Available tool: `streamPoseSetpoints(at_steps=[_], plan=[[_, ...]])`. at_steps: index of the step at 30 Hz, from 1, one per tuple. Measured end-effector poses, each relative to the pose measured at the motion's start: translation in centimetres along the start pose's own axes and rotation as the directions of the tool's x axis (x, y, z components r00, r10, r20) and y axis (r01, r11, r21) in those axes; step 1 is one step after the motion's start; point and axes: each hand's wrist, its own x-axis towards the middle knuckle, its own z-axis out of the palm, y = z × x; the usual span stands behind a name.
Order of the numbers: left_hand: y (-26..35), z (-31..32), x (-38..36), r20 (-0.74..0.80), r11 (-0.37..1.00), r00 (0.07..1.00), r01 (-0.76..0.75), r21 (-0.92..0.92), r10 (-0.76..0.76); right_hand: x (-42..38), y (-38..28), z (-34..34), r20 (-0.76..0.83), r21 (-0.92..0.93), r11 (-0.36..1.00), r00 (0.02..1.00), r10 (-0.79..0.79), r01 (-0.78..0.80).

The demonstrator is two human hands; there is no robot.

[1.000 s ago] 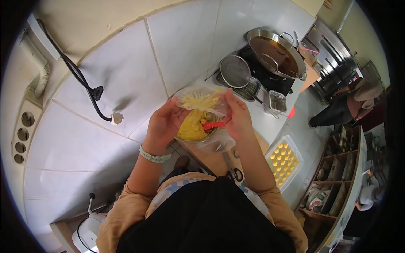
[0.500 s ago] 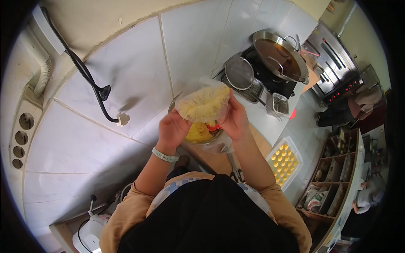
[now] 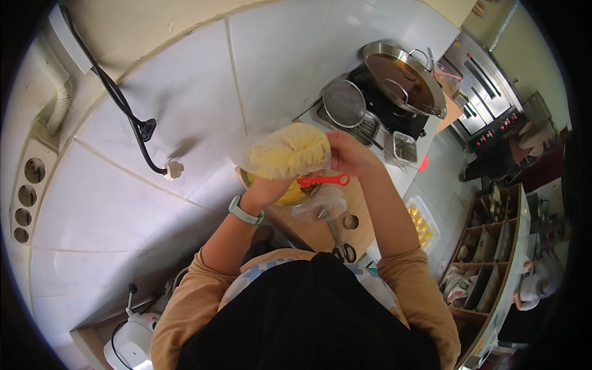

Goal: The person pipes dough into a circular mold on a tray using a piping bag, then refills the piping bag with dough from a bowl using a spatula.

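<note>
A clear plastic bag [image 3: 290, 151] with yellow filling or smears inside is held up above the bowl. My left hand [image 3: 269, 190] is under the bag and grips it from below, with its fingers mostly hidden behind the plastic. At the bag's right edge, my right hand [image 3: 350, 154] has curled fingers against the plastic. Below the bag is a bowl of yellow mixture [image 3: 293, 196], largely covered by the bag and my left hand. A red-handled utensil [image 3: 330, 179] rests across the bowl with its handle pointing right.
Scissors [image 3: 340, 243], crumpled clear plastic [image 3: 324, 203] and a small round object [image 3: 350, 222] lie on the wooden board [image 3: 361, 203]. To the right stand a strainer [image 3: 344, 103], a wide pan of brown liquid [image 3: 401, 80] and a tray of yellow pieces [image 3: 425, 225]. Two people are farther off.
The bag has tilted and shifted slightly left, with my left hand turned beneath it. My right forearm has swung right. More of the red handle and the board now shows.
</note>
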Motion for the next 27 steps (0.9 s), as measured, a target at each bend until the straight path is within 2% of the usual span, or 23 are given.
streamPoseSetpoints(at_steps=[1,2,4,7,9,10,12,13,14,16,18,19,21,22,25,27], plan=[[0.4,0.0,0.2,0.060,0.995,0.998,-0.029,0.094,0.023,0.6,-0.3,-1.9,0.070,0.090,0.995,0.997,0.041,-0.047],[0.4,0.2,0.1,0.109,1.000,0.994,0.020,-0.023,-0.017,0.8,-0.4,-2.9,0.143,0.177,0.979,0.987,0.073,-0.098],[0.4,0.3,0.2,0.223,0.962,0.972,0.131,-0.241,-0.076,-0.4,-2.8,0.8,0.115,0.043,0.995,0.990,0.085,-0.090],[1.6,0.4,0.6,0.383,0.962,0.910,0.229,-0.149,-0.157,0.2,-3.4,0.8,0.101,-0.150,0.987,0.992,0.077,-0.061],[2.6,1.5,0.8,0.257,0.969,0.965,0.112,-0.220,-0.054,1.2,-2.9,-0.4,0.120,-0.308,0.951,0.992,0.048,-0.009],[2.9,1.9,0.8,0.186,0.967,0.983,0.052,-0.250,-0.005,1.5,-2.2,-0.8,0.152,-0.258,0.966,0.987,0.052,-0.011],[2.6,1.8,1.1,0.147,0.986,0.986,-0.061,-0.158,0.084,2.0,-1.3,-0.8,0.218,-0.162,0.987,0.974,0.059,-0.024],[2.5,1.7,1.2,0.127,0.987,0.983,-0.117,-0.110,0.130,1.9,-1.0,-0.8,0.196,-0.166,0.986,0.979,0.062,-0.029],[2.3,2.2,1.0,0.056,0.954,0.995,-0.059,-0.294,0.079,1.6,-1.0,-0.2,0.175,-0.175,0.984,0.982,0.065,-0.034],[1.6,3.5,0.2,-0.044,0.775,0.997,0.019,-0.632,-0.060,1.5,-0.7,0.1,0.148,-0.205,0.977,0.985,0.087,-0.055],[0.6,2.6,0.3,0.058,0.908,0.996,-0.031,-0.417,0.060,1.7,-0.3,0.3,0.135,-0.248,0.965,0.983,0.123,-0.086],[0.2,2.2,0.3,0.121,0.951,0.987,-0.068,-0.302,0.109,1.5,-0.4,0.5,0.075,-0.267,0.957,0.987,0.142,-0.117],[-0.6,2.2,0.0,0.168,0.816,0.986,0.107,-0.569,-0.013,0.4,-1.7,2.5,-0.047,-0.295,0.938,0.983,0.175,-0.181],[-0.8,2.2,-0.1,0.203,0.710,0.977,0.189,-0.678,-0.067,0.3,-1.4,2.7,-0.062,-0.244,0.959,0.989,0.135,-0.146],[2.7,2.2,0.9,0.157,0.908,0.973,-0.094,-0.409,0.172,0.2,-1.1,2.8,-0.087,-0.133,0.988,0.994,0.061,-0.073],[3.6,1.6,0.9,0.171,0.806,0.976,-0.009,-0.592,0.137,0.8,-0.6,1.8,-0.069,-0.109,0.991,0.995,0.073,-0.080]])
